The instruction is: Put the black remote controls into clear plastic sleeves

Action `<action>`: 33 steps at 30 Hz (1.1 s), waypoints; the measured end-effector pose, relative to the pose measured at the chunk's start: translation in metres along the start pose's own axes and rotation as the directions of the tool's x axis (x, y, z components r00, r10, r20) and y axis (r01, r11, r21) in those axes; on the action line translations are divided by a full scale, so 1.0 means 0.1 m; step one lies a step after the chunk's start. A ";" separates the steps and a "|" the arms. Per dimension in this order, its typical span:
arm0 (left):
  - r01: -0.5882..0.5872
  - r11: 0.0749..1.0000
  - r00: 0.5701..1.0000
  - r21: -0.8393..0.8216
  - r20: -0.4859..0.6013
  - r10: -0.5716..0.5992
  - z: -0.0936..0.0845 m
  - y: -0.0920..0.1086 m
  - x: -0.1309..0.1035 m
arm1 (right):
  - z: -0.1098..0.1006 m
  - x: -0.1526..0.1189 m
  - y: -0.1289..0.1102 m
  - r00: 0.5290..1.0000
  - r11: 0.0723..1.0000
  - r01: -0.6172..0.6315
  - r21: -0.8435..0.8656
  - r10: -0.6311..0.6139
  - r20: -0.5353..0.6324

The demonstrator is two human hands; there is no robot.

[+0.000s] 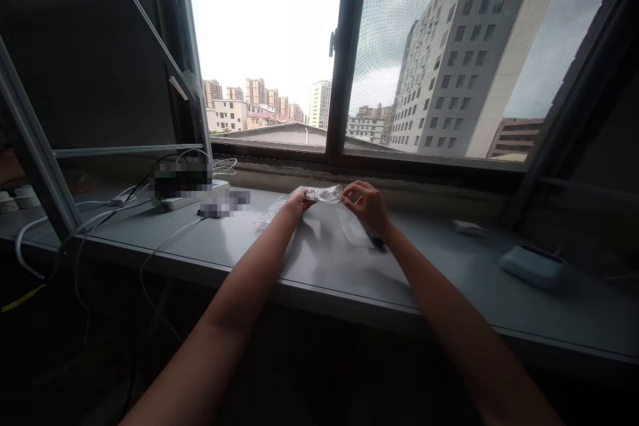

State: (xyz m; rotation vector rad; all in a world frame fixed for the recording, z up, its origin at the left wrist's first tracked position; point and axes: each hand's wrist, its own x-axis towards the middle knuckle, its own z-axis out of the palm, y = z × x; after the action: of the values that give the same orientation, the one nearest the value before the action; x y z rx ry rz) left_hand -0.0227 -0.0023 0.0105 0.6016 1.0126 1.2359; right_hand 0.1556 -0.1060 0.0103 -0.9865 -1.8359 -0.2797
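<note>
My left hand [298, 201] is closed around one end of a crumpled clear plastic bag [325, 195], held just above the table. At the bag's other end, my right hand [368, 206] has thumb and fingertips pinched together on its edge. What is inside the bag, if anything, I cannot make out. A flat clear plastic sheet or bag [354, 229] lies under my right hand. More crinkled clear plastic [269, 214] rests on the table to the left of my left hand. Partly hidden by my right wrist is a small dark object [378, 242].
The grey table [319, 266] runs below a window. A blue-grey rounded box [532, 265] and a white plug-like piece [468, 228] with a cable stand at right. On the left are a white power strip [192, 198], loose cables and a metal frame post [37, 146].
</note>
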 end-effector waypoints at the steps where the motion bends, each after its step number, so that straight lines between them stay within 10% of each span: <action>1: 0.001 1.000 1.000 -0.009 -0.005 -0.001 0.00 0.00 0.00 | 0.00 0.00 -0.02 1.000 1.000 0.015 0.002 -0.015 -0.001; 14: -0.009 0.997 0.999 0.073 0.052 0.005 0.04 -0.07 -0.03 | 0.03 -0.07 0.01 0.986 0.918 0.166 -0.360 -0.151 0.068; 33: -0.012 1.000 0.988 0.025 0.156 0.007 0.15 -0.10 -0.20 | 0.03 -0.05 0.03 0.975 0.914 0.217 -0.342 -0.187 0.118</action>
State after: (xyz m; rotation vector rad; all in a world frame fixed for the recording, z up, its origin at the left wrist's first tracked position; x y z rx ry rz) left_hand -0.0051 -0.0215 0.0150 0.7132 0.8967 1.1663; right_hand 0.1567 -0.1049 0.0043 -1.0622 -2.0099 -0.7264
